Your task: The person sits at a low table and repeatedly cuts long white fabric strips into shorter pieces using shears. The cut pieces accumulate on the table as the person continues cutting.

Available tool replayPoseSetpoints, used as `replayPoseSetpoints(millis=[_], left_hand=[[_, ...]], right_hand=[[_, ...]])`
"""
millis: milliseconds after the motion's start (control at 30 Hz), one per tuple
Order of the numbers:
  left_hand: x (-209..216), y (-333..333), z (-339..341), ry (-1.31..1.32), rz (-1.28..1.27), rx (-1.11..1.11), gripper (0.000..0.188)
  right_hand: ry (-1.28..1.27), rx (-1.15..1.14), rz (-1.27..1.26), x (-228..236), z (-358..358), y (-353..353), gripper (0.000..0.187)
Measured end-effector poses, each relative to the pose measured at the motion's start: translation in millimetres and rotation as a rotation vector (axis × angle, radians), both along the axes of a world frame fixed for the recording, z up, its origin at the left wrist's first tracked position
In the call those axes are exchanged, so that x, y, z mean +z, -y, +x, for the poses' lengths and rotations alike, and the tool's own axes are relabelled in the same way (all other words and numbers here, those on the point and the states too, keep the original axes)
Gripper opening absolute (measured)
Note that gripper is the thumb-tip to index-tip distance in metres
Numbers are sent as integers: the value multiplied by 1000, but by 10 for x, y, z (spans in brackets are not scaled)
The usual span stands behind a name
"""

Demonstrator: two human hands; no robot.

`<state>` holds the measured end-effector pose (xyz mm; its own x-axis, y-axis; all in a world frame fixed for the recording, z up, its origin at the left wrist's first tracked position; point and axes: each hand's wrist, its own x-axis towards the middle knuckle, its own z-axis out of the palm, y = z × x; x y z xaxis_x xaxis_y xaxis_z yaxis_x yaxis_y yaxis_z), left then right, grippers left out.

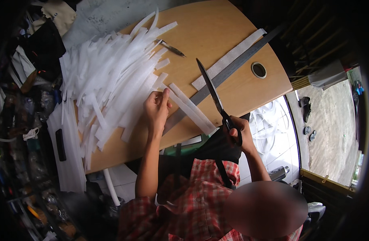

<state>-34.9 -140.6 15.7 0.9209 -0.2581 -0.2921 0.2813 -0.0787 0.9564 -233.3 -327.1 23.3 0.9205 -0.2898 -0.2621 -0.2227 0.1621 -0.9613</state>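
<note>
My right hand (238, 132) grips the black handles of large scissors (216, 96). Their long blades point up and away over the table and look closed together. With its fingers curled in, my left hand (156, 109) is at the near edge of two narrow white foam strips (192, 109) lying side by side. Its fingertips meet the end of one strip; whether they pinch it is hidden. A big heap of cut white foam strips (112, 76) spreads to the left. Beneath the scissors a long dark metal ruler (228, 70) crosses the table.
Another white foam strip (232, 56) lies along the ruler's far side. A pen-like cutter (172, 48) rests near the heap. The wooden table (200, 24) has a round hole (259, 70) at right. White ribbon-like offcuts (269, 124) lie on the floor; shelves (31, 160) crowd the left.
</note>
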Motion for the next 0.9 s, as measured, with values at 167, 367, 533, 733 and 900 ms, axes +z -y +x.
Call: replayPoseSetpoints(millis=[167, 367, 533, 733, 900], left_hand=[[-297, -73, 102, 233, 125, -20, 27], [123, -108, -35, 833, 592, -385, 25], [110, -9, 7, 1274, 672, -866, 46], [193, -53, 119, 1250, 818, -956, 32], [223, -137, 140, 1373, 726, -883, 29]], right_hand=[[16, -115, -112, -79, -126, 257, 76], [0, -122, -113, -141, -183, 328, 74], [21, -116, -87, -165, -89, 340, 72], [4, -133, -145, -173, -37, 377, 78], [45, -158, -200, -295, -47, 442, 75]])
